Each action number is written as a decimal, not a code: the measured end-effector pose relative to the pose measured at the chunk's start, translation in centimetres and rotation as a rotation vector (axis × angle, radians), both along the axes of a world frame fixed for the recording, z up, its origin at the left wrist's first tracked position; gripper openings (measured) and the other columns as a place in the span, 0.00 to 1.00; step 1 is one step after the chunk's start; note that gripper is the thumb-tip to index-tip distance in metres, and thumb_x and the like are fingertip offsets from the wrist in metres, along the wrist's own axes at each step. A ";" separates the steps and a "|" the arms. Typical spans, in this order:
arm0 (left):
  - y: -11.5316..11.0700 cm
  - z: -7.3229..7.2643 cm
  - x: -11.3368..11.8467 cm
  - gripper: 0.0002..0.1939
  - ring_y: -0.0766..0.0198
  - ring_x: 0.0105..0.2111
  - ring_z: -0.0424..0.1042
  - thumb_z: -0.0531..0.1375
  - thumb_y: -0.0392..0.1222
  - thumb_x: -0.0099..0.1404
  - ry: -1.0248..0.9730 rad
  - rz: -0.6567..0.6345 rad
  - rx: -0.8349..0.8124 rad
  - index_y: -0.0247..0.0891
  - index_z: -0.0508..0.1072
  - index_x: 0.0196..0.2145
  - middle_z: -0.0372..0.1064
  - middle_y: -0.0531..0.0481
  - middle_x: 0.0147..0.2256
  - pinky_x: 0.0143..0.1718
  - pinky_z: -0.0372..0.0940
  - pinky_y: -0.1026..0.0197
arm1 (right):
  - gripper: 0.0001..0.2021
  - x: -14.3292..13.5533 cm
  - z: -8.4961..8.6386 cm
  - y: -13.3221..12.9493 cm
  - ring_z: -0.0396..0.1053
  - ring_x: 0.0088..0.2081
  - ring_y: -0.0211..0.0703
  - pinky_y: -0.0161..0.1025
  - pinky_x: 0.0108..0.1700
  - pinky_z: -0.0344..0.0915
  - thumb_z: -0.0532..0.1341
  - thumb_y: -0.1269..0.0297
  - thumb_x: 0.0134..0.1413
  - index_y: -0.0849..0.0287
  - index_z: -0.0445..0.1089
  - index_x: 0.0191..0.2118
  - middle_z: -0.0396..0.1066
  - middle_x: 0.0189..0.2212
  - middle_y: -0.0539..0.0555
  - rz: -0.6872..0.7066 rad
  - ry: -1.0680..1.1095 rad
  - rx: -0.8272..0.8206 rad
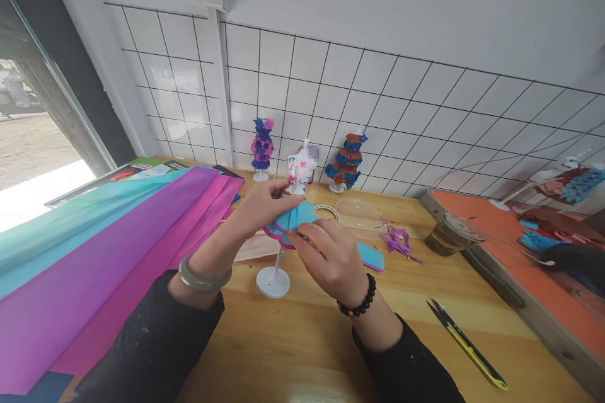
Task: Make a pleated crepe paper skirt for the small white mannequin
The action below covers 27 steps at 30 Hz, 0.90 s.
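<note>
A miniature dress form (302, 171) with a white, pink-patterned bodice stands on a round white base (273, 282) in front of me. Round its lower part hangs a pleated blue paper skirt (293, 217) with a purple hem. My left hand (265, 204) pinches the skirt's top at the waist, thumb across the front. Lower down on the right side, my right hand (328, 258) has its fingers closed on the skirt near the hem. A folded blue and purple paper strip (371, 257) lies just beyond my right hand.
Blue, purple and pink paper sheets (118, 252) cover the table's left. Thread snips (466, 343), purple scraps (397, 240) and a lidded cup (451, 236) are at the right. Two dressed forms, one navy-pink (262, 145), one brown-blue (347, 160), stand by the tiled wall. An orange surface (524, 277) adjoins.
</note>
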<state>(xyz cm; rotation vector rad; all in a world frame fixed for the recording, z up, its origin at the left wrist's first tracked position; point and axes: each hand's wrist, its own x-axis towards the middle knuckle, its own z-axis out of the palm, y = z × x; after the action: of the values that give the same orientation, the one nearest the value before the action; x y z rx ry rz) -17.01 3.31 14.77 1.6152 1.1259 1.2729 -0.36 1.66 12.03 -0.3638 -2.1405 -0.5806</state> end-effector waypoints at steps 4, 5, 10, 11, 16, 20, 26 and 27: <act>-0.1 0.3 -0.5 0.15 0.72 0.23 0.53 0.62 0.49 0.56 0.062 -0.019 0.003 0.36 0.64 0.24 0.51 0.57 0.22 0.21 0.49 0.67 | 0.05 0.7 0.3 0.1 0.67 0.33 0.43 0.42 0.34 0.64 0.60 0.67 0.55 0.58 0.69 0.39 0.71 0.32 0.55 0.101 0.100 -0.195; -0.2 0.3 -0.6 0.14 0.71 0.23 0.54 0.62 0.49 0.56 0.072 -0.035 -0.006 0.36 0.65 0.24 0.52 0.57 0.22 0.22 0.50 0.67 | 0.06 1.0 0.5 0.2 0.68 0.35 0.45 0.44 0.36 0.65 0.60 0.66 0.55 0.58 0.68 0.40 0.71 0.33 0.56 0.109 0.168 -0.271; -0.4 0.8 -0.9 0.14 0.68 0.27 0.61 0.61 0.50 0.56 0.096 -0.188 -0.054 0.37 0.71 0.36 0.61 0.54 0.26 0.26 0.57 0.66 | 0.10 2.0 0.9 0.9 0.68 0.45 0.46 0.47 0.47 0.65 0.56 0.62 0.59 0.55 0.66 0.45 0.71 0.42 0.56 0.093 0.372 -0.808; -0.4 0.9 -0.9 0.15 0.67 0.28 0.61 0.61 0.50 0.56 0.112 -0.204 -0.054 0.37 0.72 0.36 0.62 0.54 0.27 0.26 0.58 0.65 | 0.10 2.1 1.0 1.0 0.68 0.46 0.45 0.46 0.48 0.65 0.55 0.60 0.60 0.55 0.66 0.45 0.71 0.43 0.56 0.116 0.365 -0.922; -0.4 0.7 -0.9 0.17 0.63 0.32 0.66 0.60 0.49 0.57 0.160 -0.286 -0.051 0.36 0.72 0.41 0.66 0.50 0.31 0.30 0.62 0.63 | 0.10 2.1 0.7 1.6 0.69 0.41 0.43 0.43 0.45 0.66 0.61 0.57 0.54 0.57 0.68 0.37 0.72 0.37 0.53 0.156 0.349 -1.131; -0.3 0.5 -0.7 0.19 0.63 0.35 0.66 0.61 0.47 0.56 0.138 -0.357 -0.075 0.37 0.71 0.44 0.67 0.50 0.35 0.34 0.63 0.62 | 0.09 2.0 0.7 1.6 0.69 0.38 0.42 0.42 0.42 0.66 0.62 0.59 0.52 0.58 0.67 0.34 0.71 0.34 0.53 0.095 0.317 -1.140; 0.2 -0.3 -0.6 0.17 0.65 0.34 0.64 0.62 0.46 0.56 0.118 -0.403 -0.091 0.37 0.71 0.43 0.66 0.51 0.34 0.33 0.61 0.64 | 0.04 1.9 0.8 1.6 0.68 0.35 0.40 0.40 0.38 0.65 0.61 0.64 0.51 0.58 0.66 0.32 0.71 0.30 0.51 0.038 0.272 -1.071; 0.4 -0.4 -0.6 0.16 0.65 0.33 0.64 0.62 0.46 0.56 0.127 -0.397 -0.084 0.37 0.72 0.41 0.66 0.51 0.33 0.32 0.60 0.64 | 0.03 1.9 0.8 1.6 0.68 0.34 0.40 0.39 0.38 0.65 0.61 0.65 0.51 0.58 0.66 0.32 0.70 0.30 0.51 0.030 0.258 -1.062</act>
<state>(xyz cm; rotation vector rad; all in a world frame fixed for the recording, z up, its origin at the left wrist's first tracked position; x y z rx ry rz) -17.65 3.68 14.33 1.7672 0.8618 0.8652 1.55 3.22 12.86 -0.9068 -2.0211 0.6531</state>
